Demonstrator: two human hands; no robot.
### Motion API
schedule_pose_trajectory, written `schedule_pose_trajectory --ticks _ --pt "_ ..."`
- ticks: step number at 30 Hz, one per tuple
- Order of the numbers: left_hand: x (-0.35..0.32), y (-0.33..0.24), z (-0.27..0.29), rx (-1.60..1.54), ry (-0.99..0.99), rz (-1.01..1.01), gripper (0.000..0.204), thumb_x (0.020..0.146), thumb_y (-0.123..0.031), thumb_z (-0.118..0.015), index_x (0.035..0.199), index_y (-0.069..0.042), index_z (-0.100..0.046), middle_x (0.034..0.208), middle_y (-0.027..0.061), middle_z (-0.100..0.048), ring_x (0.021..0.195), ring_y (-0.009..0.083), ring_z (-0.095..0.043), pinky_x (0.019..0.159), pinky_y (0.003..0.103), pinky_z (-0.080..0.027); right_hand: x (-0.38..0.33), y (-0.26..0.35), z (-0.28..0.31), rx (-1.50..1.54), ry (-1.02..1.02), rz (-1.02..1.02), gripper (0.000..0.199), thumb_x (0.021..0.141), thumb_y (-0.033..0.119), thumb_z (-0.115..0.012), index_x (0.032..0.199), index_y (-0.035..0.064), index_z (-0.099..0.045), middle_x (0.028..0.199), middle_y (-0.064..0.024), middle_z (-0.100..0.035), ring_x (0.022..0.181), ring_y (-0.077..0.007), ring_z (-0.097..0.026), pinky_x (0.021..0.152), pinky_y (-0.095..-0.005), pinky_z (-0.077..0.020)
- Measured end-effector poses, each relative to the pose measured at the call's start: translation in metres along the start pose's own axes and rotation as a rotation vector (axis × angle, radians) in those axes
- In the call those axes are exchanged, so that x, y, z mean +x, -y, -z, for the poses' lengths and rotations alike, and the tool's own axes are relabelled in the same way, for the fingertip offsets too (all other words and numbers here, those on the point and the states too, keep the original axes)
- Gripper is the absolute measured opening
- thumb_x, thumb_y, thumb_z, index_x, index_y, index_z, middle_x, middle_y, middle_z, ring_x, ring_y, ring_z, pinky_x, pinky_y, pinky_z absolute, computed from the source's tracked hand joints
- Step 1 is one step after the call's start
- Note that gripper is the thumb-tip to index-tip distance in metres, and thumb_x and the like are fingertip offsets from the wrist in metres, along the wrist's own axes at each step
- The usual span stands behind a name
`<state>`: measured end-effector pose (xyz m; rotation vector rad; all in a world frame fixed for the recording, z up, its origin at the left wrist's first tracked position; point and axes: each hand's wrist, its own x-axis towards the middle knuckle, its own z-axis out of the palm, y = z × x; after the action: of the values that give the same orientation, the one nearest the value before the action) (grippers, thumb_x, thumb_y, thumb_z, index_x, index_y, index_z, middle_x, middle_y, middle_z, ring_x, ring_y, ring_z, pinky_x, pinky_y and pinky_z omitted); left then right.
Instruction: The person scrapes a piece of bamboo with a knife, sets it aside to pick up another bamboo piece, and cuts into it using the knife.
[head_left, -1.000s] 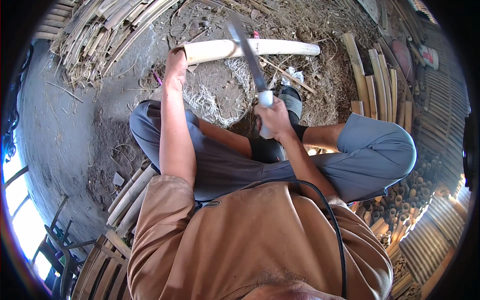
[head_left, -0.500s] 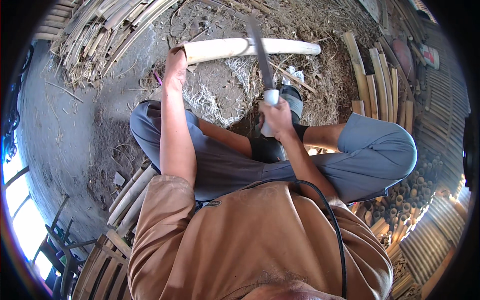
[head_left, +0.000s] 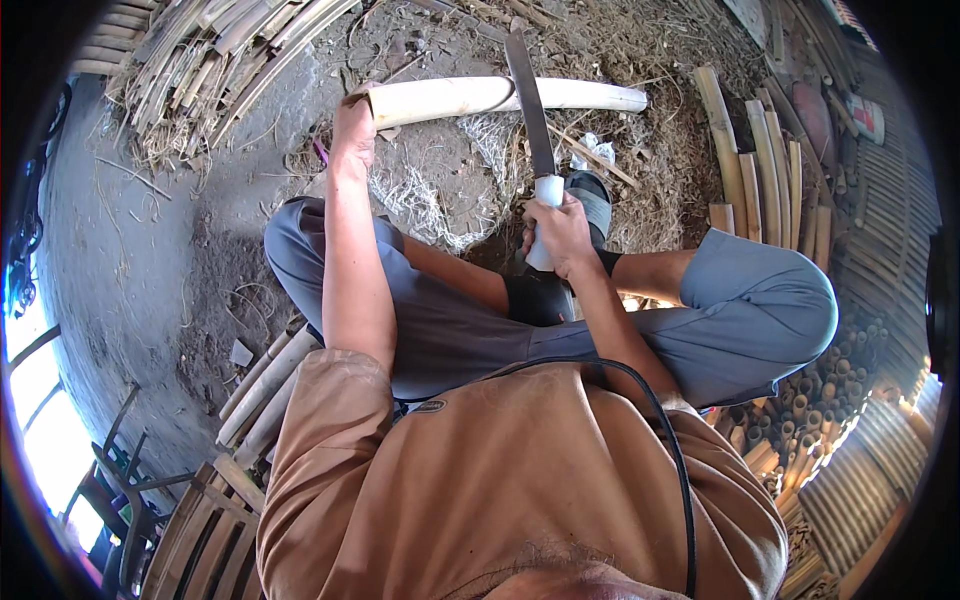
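A pale bamboo length [head_left: 440,100] lies crosswise in front of me, with a dark joint ring near its middle. My left hand [head_left: 353,138] is closed round its left end; some of the fingers are hidden behind it. In my right hand [head_left: 562,235] is a machete, gripped by its whitish handle [head_left: 546,190]. The long dark blade [head_left: 534,130] points away from me and crosses the bamboo just right of the ring. Whether the edge touches or bites into the bamboo, I cannot tell.
Split bamboo strips [head_left: 215,75] are heaped at the far left. Upright bamboo pieces [head_left: 735,160] stand at the right, with stacked bamboo tubes [head_left: 810,410] nearer. White shredded fibres [head_left: 415,205] lie before my crossed legs. A dark shoe [head_left: 590,205] is beside my right hand.
The blade was blurred by motion and now shows sharply, slightly farther right across the bamboo. My left hand has kept its hold on the bamboo end.
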<state>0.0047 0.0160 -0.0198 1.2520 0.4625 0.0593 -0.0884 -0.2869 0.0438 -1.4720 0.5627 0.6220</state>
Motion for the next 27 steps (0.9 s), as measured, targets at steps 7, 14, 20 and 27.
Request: schedule_pose_trajectory --ticks 7,14,20,27 --pt "0.001 -0.001 -0.004 0.086 0.014 0.096 0.032 0.089 -0.018 -0.052 0.105 0.004 -0.07 0.098 0.0129 -0.072 0.088 0.021 -0.07 0.081 0.034 -0.054 0.011 0.003 0.01 0.012 -0.119 -0.013 0.007 0.08 0.003 -0.06 0.079 0.0026 -0.053 0.062 -0.0058 -0.055 0.044 -0.0156 -0.054 0.039 -0.0329 -0.0461" --pt "0.002 0.008 -0.001 0.043 -0.045 0.041 0.024 0.088 -0.014 -0.051 0.096 -0.004 -0.071 0.081 0.0088 -0.069 0.063 0.0161 -0.064 0.049 0.029 -0.048 -0.004 -0.003 -0.011 -0.167 0.21 0.041 0.01 0.083 0.007 -0.061 0.088 -0.0001 -0.056 0.057 -0.0049 -0.056 0.042 -0.0146 -0.055 0.038 -0.0317 -0.046" --pt "0.002 0.005 0.002 0.075 0.027 0.051 0.03 0.088 -0.016 -0.054 0.102 0.004 -0.071 0.094 0.012 -0.072 0.081 0.0201 -0.07 0.071 0.032 -0.056 0.009 0.004 0.006 -0.083 -0.043 0.035 0.007 0.08 0.004 -0.062 0.081 0.0027 -0.055 0.059 -0.0043 -0.055 0.042 -0.014 -0.054 0.039 -0.0308 -0.0458" --pt "0.0 0.0 -0.008 -0.006 -0.062 0.054 0.027 0.089 -0.009 -0.046 0.096 0.0 -0.071 0.084 0.0101 -0.069 0.066 0.0177 -0.065 0.052 0.032 -0.05 -0.008 -0.005 -0.009 -0.053 0.13 0.063 0.006 0.083 0.005 -0.06 0.081 0.0027 -0.054 0.059 -0.0039 -0.056 0.042 -0.0137 -0.055 0.038 -0.0313 -0.0462"
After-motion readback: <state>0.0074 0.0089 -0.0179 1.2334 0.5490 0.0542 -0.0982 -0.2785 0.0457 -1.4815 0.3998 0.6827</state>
